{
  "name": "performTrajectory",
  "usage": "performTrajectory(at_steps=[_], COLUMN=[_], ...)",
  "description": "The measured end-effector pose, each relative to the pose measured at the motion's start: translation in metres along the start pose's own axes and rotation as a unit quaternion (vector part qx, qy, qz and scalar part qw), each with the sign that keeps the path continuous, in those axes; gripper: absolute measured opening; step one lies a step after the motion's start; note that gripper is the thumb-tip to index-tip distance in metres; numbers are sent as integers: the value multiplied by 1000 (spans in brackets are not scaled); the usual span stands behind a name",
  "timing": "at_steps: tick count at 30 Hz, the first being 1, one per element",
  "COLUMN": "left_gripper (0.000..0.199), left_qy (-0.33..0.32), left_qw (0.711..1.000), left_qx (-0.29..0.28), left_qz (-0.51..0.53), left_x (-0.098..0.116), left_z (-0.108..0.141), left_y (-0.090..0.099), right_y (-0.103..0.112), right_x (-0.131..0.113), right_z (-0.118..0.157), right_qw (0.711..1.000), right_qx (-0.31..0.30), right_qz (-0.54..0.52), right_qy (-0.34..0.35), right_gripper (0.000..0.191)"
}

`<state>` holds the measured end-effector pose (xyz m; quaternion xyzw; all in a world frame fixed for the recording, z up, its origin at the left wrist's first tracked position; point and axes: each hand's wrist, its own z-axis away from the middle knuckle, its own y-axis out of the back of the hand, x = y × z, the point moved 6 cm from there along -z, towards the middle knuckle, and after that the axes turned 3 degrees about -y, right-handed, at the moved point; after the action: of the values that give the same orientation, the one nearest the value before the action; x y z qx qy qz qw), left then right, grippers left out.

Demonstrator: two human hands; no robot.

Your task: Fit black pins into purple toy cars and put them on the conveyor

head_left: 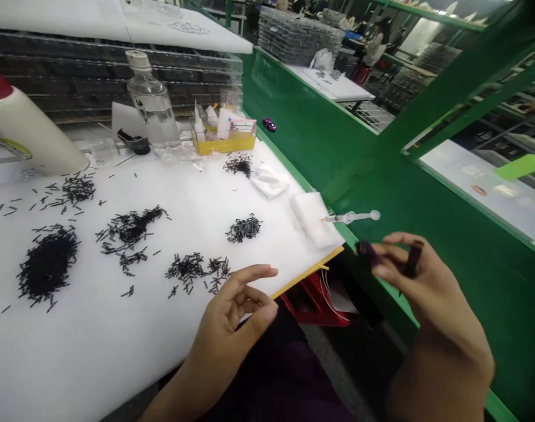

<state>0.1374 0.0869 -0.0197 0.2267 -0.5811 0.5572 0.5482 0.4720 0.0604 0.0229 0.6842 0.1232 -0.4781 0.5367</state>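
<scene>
White sheeting covers my bench, dotted with heaps of little black strips. Past its right edge, my right hand pinches a small purple-black piece, a dark slim tool tucked among the fingers. My left hand is empty, loosely curled. I judge this a carrying step, calling for a steady pinch next. Blur hides the piece's details.

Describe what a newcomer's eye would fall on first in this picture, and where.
Piles of small black pieces strike first, spread over the white tabletop. Next comes the right hand, at the picture's right in front of the green surface, holding a blurred dark purple item. Then a small purple car stands out against the green, just right of the yellow tray.
</scene>
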Motion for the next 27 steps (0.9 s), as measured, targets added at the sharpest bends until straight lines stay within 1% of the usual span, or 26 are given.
performTrajectory(at_steps=[1,2,3,4,5,6,7,9,10,12,13,14,15,16,17,18,19,20,21,22,23,24,25,27], left_gripper=[44,48,45,36,24,13,7,8,9,9,9,9,10,11,11,12,12,12,12,13,14,15,16,18], left_qy=[1,1,1,-4,-14,-30,-49,-81,-92,-114,-124,-135,-142,-146,-148,-148,-147,-147,-146,-142,-134,-124,-112,-95], left_qw=[999,997,994,991,992,994,996,995,992,985,983,980,978,977,976,976,976,976,976,976,977,978,979,981], left_qx=[-37,-77,-109,-123,-117,-88,-44,52,86,124,135,143,147,149,151,151,149,148,146,146,147,150,154,154], left_qz=[2,11,26,42,55,60,55,22,3,-22,-30,-36,-43,-48,-54,-59,-64,-69,-73,-75,-75,-74,-72,-67], left_x=[-2,-3,-3,-2,0,2,4,8,10,11,11,11,11,10,9,8,7,6,5,4,2,0,-1,-3], left_z=[-1,-1,-1,-2,-3,-4,-5,-5,-5,-4,-4,-4,-5,-6,-7,-8,-10,-11,-11,-12,-12,-13,-13,-13], left_y=[-5,-11,-15,-17,-16,-12,-6,9,14,19,20,20,20,19,19,19,19,19,19,19,19,19,19,19], right_y=[-18,-37,-56,-73,-88,-101,-111,-127,-133,-142,-143,-139,-129,-114,-99,-86,-78,-75,-76,-80,-85,-88,-88,-83], right_x=[-17,-34,-48,-60,-70,-76,-80,-79,-76,-72,-71,-72,-73,-74,-73,-68,-61,-54,-46,-40,-35,-34,-36,-47], right_z=[21,41,57,67,68,63,51,23,11,-3,-5,-5,-2,3,9,14,14,8,-3,-15,-24,-29,-30,-21], right_qw=[993,972,950,928,916,917,926,950,958,965,966,968,966,953,929,903,889,892,911,932,945,950,946,919], right_qx=[-98,-199,-278,-338,-363,-362,-340,-267,-237,-195,-169,-124,-48,56,170,264,317,325,292,240,192,164,155,173], right_qz=[-69,-122,-140,-157,-164,-157,-141,-94,-76,-69,-83,-101,-120,-141,-158,-166,-171,-177,-182,-187,-194,-204,-222,-294], right_qy=[17,26,23,24,37,55,81,130,146,164,176,194,225,261,288,296,284,260,227,196,178,172,176,198], right_gripper=[65,60,51,47,44,43,43,48,53,59,57,51,42,35,33,39,47,52,51,44,35,30,27,21])
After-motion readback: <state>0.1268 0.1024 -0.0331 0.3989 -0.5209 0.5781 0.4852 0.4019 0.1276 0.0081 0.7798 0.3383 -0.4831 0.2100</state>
